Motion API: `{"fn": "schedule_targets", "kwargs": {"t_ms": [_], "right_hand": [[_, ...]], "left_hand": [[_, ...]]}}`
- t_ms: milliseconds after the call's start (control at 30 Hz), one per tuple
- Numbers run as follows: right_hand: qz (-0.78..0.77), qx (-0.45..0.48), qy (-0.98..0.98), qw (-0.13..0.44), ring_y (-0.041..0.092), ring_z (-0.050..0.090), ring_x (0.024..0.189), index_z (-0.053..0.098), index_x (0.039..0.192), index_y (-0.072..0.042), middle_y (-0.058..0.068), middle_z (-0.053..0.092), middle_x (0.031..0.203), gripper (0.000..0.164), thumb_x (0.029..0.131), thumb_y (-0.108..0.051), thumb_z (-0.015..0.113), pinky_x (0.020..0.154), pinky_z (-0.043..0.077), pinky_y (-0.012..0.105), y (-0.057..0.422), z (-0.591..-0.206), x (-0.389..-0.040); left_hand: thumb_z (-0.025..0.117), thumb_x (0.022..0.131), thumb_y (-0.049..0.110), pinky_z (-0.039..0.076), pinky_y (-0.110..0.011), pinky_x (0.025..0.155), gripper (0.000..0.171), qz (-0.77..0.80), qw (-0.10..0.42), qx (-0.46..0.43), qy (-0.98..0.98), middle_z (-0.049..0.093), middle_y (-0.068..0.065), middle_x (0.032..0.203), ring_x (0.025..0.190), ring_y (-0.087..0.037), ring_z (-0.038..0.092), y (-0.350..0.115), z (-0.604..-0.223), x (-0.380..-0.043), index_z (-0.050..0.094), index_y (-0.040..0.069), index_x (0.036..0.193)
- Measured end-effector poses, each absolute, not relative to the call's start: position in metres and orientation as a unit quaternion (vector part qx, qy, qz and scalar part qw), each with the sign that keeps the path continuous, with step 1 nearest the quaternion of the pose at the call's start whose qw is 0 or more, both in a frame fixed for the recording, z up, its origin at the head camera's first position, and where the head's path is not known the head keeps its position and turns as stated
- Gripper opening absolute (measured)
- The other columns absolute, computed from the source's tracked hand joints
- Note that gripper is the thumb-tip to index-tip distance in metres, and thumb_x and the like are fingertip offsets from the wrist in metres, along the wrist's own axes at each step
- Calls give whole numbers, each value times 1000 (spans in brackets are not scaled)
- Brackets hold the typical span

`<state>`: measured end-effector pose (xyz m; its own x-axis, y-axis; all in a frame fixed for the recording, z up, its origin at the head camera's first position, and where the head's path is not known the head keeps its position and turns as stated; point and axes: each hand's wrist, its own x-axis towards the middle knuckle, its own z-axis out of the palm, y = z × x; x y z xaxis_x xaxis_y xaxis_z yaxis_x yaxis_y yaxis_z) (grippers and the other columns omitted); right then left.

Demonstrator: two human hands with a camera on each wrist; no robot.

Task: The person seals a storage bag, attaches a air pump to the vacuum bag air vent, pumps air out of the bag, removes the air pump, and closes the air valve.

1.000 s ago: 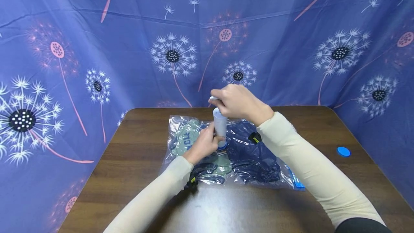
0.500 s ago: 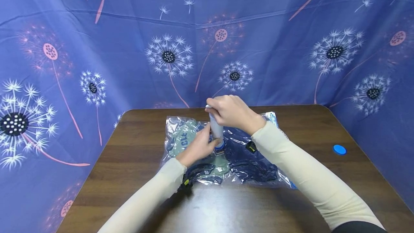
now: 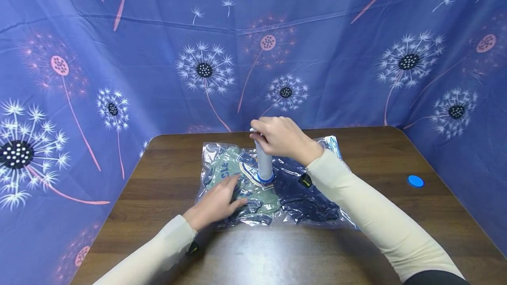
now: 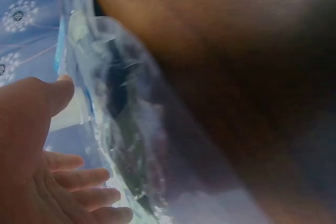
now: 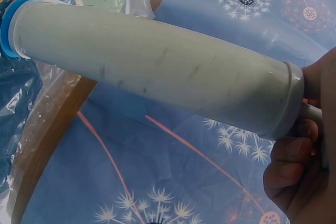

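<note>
A white hand pump (image 3: 264,162) stands nearly upright on the blue valve ring (image 5: 11,24) of a clear vacuum storage bag (image 3: 211,147). My right hand (image 3: 279,135) grips the handle (image 5: 313,113) at its top, which sits down against the barrel. Inside the bag lie a green garment with blue lettering (image 3: 223,170) and dark navy clothes (image 3: 306,201). My left hand (image 3: 215,201) is over the bag's near left part, fingers spread and relaxed, apart from the pump. In the left wrist view that hand (image 4: 58,166) shows a bare palm beside the blurred plastic.
A round blue cap (image 3: 416,181) lies on the wooden table (image 3: 396,214) to the right. The bag's blue-printed edge (image 3: 332,145) is at its far right. A blue curtain with dandelion patterns (image 3: 237,65) hangs behind the table.
My right hand has pushed the pump handle down onto the barrel. My left hand has let go of the pump's lower barrel and moved left and nearer, baring the valve ring.
</note>
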<state>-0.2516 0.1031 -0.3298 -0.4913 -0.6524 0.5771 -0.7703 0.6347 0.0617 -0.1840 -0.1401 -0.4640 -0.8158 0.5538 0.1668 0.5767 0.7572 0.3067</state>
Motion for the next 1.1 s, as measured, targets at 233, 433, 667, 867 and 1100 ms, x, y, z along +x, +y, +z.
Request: {"fn": "schedule_targets", "kwargs": {"t_ms": [233, 433, 667, 867, 1100], "right_hand": [[90, 405, -868, 271, 11, 45, 51, 56, 85, -13, -1, 55, 70, 20, 100, -21, 66, 42, 37, 27, 100, -328, -251], [80, 387, -878, 269, 17, 59, 69, 67, 106, -12, 2, 67, 88, 20, 99, -31, 66, 58, 51, 33, 99, -325, -246], [267, 313, -884, 222, 26, 58, 117, 47, 150, -13, 8, 59, 132, 69, 95, -47, 71, 99, 52, 47, 112, -330, -233], [390, 227, -883, 129, 33, 41, 146, 27, 162, -19, 12, 41, 158, 95, 88, -50, 78, 116, 39, 59, 126, -364, -231], [453, 223, -860, 78, 37, 57, 132, 41, 154, -14, 13, 55, 146, 85, 85, -38, 85, 109, 48, 58, 120, -395, -234]], "left_hand": [[68, 97, 50, 49, -57, 108, 72, -108, 63, -323, -938, 57, -29, 144, 130, -49, 57, -143, -478, -177, 54, -2, 144], [63, 100, 47, 49, -64, 105, 61, -89, 49, -316, -943, 55, -30, 145, 128, -56, 55, -139, -483, -174, 60, 3, 142], [60, 101, 49, 45, -66, 108, 60, -93, 1, -289, -953, 49, -29, 151, 135, -57, 48, -136, -477, -176, 58, 8, 145], [58, 102, 51, 44, -68, 107, 57, -89, -23, -282, -955, 47, -29, 153, 137, -57, 45, -135, -473, -179, 59, 14, 146], [59, 102, 49, 44, -72, 105, 54, -97, -29, -288, -952, 46, -32, 152, 135, -60, 45, -133, -471, -180, 61, 15, 144]]}}
